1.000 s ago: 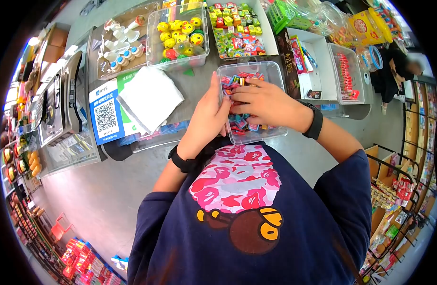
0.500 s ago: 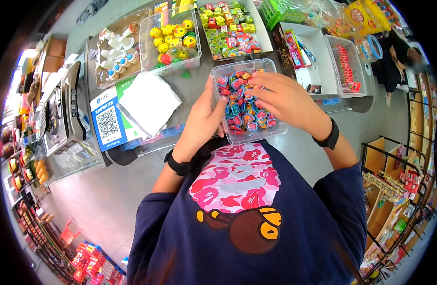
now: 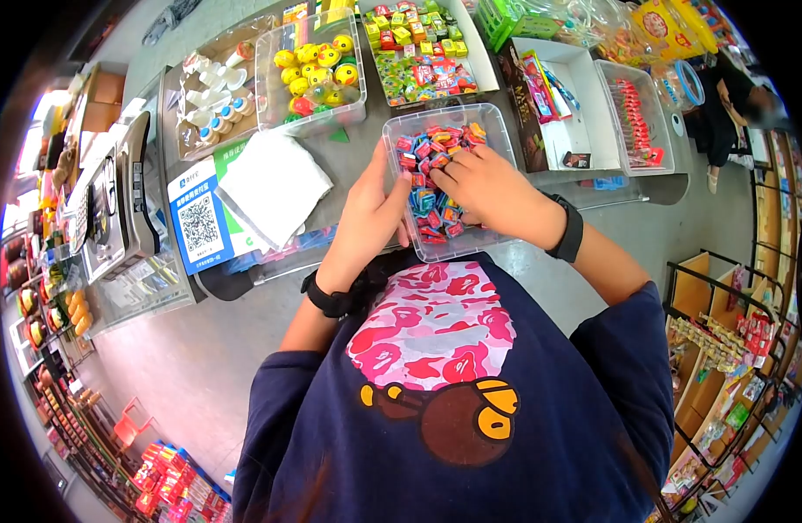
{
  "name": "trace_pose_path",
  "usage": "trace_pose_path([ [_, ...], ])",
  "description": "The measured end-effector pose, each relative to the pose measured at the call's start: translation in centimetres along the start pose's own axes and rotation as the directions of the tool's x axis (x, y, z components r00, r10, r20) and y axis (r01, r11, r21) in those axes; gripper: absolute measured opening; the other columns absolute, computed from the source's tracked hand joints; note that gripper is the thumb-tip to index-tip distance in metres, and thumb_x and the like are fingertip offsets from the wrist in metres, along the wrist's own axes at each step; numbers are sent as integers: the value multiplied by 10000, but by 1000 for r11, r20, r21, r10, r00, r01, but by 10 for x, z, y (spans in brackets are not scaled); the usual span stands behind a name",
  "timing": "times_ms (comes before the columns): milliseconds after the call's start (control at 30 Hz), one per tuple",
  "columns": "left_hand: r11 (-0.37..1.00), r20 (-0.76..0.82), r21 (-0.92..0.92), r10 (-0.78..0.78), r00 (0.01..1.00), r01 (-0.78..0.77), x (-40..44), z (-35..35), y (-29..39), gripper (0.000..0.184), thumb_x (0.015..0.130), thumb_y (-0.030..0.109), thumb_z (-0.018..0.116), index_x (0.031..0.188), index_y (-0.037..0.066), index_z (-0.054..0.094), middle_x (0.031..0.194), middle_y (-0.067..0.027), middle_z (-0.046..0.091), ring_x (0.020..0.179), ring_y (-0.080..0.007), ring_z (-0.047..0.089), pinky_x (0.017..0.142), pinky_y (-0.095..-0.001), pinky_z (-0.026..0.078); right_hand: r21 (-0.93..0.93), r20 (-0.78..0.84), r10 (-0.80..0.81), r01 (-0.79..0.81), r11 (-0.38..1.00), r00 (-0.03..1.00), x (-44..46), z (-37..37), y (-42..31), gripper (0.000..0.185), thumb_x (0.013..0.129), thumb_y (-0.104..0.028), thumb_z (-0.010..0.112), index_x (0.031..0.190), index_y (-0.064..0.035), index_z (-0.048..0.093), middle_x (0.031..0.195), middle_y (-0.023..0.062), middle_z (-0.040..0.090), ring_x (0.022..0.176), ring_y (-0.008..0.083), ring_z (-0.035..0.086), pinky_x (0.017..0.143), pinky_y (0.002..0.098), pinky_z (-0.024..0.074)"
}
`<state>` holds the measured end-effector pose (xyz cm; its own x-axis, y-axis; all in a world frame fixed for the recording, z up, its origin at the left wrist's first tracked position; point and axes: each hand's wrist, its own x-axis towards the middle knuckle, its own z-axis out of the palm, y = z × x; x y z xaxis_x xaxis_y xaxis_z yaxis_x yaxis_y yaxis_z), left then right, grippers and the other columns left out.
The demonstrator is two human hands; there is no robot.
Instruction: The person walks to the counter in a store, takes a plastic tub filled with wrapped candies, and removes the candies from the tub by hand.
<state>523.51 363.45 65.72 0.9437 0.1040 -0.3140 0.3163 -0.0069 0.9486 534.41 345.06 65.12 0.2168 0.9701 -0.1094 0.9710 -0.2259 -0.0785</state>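
Shop shelves [image 3: 776, 261] curved round the edges of the view, and a grey desk [image 3: 353, 157] ran across it ahead of the person. At its near edge, in front of the chest, was a clear box [image 3: 458, 251] of small wrapped sweets [image 3: 429, 199]; whether it rested wholly on the desk could not be told. Handling of the sweets looked under way: they lay loose, their colours mixed, with no visible grouping inside the box. How many had been gone through, and how many were left, could not be judged.

Both hands were near each other but apart. The left hand [image 3: 372, 209] was clamped on the box's left side, thumb along the rim, its forearm slanting up from the body. The right hand [image 3: 492, 192] reached in over the opposite side, palm down, fingers bent into the sweets; whether they pinched one was hidden. A white cloth [image 3: 275, 187] lay on the desk to the left.
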Motion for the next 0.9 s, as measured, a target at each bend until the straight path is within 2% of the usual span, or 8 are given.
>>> trace_pose_path([
  [67, 1000, -6, 7, -4, 1000, 4, -1, 0, 0, 609, 980, 115, 490, 1511, 57, 198, 787, -85, 630, 459, -144, 595, 411, -266, 476, 34, -31, -34, 35, 999, 999, 0, 2, 5, 629, 588, -229, 800, 1159, -65, 592, 1020, 39, 621, 1036, 214, 563, 872, 343, 432],
  [133, 1000, -12, 15, -9, 1000, 10, -1, 0, -1, 609, 979, 121, 496, 1511, 61, 205, 778, -82, 630, 457, -144, 594, 413, -268, 475, 43, -110, -34, 39, 998, 993, 2, 6, 8, 339, 696, -160, 690, 1026, -93, 647, 973, 30, 636, 975, 211, 579, 823, 346, 443],
  [367, 1000, -20, 0, 11, 1000, -10, -2, 1, -2, 603, 982, 147, 502, 1508, 61, 218, 699, -70, 619, 447, -144, 594, 414, -265, 469, 91, -376, 1, 36, 995, 927, 2, -8, 25, 200, 738, -82, 624, 933, -104, 660, 1018, 22, 619, 1038, 216, 566, 845, 371, 454],
  [500, 1000, -33, -17, 24, 999, -24, -2, 2, -2, 610, 981, 166, 516, 1507, 61, 225, 659, -66, 610, 443, -142, 594, 410, -268, 463, 205, -376, 26, 56, 977, 926, -6, -24, 20, 152, 740, -72, 643, 888, -92, 671, 982, 26, 616, 1011, 227, 565, 850, 386, 451],
  [600, 1000, -44, -1, 21, 999, -21, -3, 2, -1, 614, 982, 176, 521, 1507, 57, 225, 641, -62, 601, 436, -138, 587, 404, -271, 457, 249, -265, 54, 14, 968, 963, -14, -32, 15, 108, 723, -105, 683, 830, -92, 682, 900, 29, 606, 952, 231, 560, 816, 378, 444],
  [700, 999, -51, -30, 39, 998, -40, -2, 4, -3, 618, 983, 182, 521, 1509, 54, 223, 629, -56, 593, 430, -132, 577, 396, -268, 450, 253, -165, -28, 69, 965, 986, -18, -25, 8, 93, 686, -141, 704, 769, -101, 692, 830, 26, 593, 898, 226, 555, 778, 362, 434],
  [767, 998, -58, -44, 47, 997, -50, -2, 5, -1, 618, 983, 185, 520, 1507, 45, 224, 624, -52, 589, 427, -130, 573, 392, -266, 447, 99, 13, -28, 27, 995, 1000, -17, -13, 2, 50, 713, -124, 694, 762, -129, 699, 853, 10, 589, 894, 217, 553, 764, 344, 433],
  [900, 997, -67, -48, 59, 996, -62, 0, 6, 3, 619, 983, 185, 521, 1501, 19, 226, 613, -48, 578, 423, -128, 564, 387, -266, 445, -18, -33, -62, 62, 998, 998, -11, -2, -1, 42, 695, -128, 702, 736, -136, 704, 843, 2, 589, 888, 207, 547, 768, 340, 429],
])
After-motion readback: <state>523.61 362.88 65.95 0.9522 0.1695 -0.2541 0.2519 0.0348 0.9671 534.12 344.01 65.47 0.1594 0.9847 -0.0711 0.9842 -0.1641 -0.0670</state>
